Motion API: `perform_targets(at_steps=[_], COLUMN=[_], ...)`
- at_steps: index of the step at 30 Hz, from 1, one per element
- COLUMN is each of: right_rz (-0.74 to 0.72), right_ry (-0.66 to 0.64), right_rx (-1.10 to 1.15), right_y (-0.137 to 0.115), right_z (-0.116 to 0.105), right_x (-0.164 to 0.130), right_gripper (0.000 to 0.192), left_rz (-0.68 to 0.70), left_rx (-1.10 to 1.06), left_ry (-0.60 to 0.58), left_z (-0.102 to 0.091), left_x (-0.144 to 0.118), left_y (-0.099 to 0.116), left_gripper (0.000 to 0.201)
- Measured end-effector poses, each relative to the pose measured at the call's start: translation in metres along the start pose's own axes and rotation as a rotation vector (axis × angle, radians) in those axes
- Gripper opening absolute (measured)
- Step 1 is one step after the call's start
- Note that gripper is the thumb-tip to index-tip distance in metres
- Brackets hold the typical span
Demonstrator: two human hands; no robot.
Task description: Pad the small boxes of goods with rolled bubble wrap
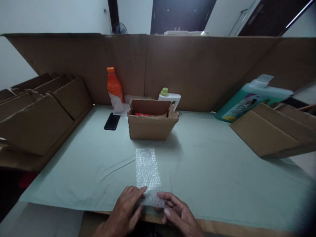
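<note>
A narrow strip of bubble wrap point(148, 168) lies on the cloth, running away from the table's front edge. My left hand point(127, 205) holds its near end from the left, with the index finger lying over it and the thumb below. From the right, my right hand point(179, 210) grips the near right corner between fingers and thumb. Whether something is wrapped inside that near end, I cannot tell. Beyond the strip stands an open cardboard box point(150, 128) with something red point(144, 114) partly visible inside.
A phone point(112, 121) lies left of the box. Behind stand an orange bottle point(115, 86) and a white bottle with a green cap point(170, 96). Cardboard boxes point(39, 121) line the left side. At right are a teal bottle point(247, 102) and more cardboard point(266, 131).
</note>
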State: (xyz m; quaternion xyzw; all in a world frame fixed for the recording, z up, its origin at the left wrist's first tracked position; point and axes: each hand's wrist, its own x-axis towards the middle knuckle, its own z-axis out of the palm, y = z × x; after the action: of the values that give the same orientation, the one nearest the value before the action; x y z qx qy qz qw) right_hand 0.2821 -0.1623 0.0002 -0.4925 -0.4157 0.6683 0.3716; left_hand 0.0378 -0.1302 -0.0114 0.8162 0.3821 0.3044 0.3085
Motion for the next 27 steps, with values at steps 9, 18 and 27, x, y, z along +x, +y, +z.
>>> perform_targets(at_steps=[9,18,27], right_rz=[-0.680,-0.603,-0.872], right_ry=[0.111,-0.048,0.159], right_rx=[-1.074,-1.130,-1.207], right_y=[-0.014,-0.030,-0.033], right_z=[0.002,0.002,-0.002], right_x=[0.029,0.064,0.068], right_gripper=[0.048,0.023,0.024], left_rz=[-0.406,-0.017,-0.170], left_rx=[0.032,0.230,0.420], left_ry=[-0.053,0.074,0.111], left_z=[-0.003,-0.020,-0.009], left_x=[0.058,0.027,0.050], left_y=[-0.024,-0.007,-0.031], left_gripper=[0.061,0.057,0.037])
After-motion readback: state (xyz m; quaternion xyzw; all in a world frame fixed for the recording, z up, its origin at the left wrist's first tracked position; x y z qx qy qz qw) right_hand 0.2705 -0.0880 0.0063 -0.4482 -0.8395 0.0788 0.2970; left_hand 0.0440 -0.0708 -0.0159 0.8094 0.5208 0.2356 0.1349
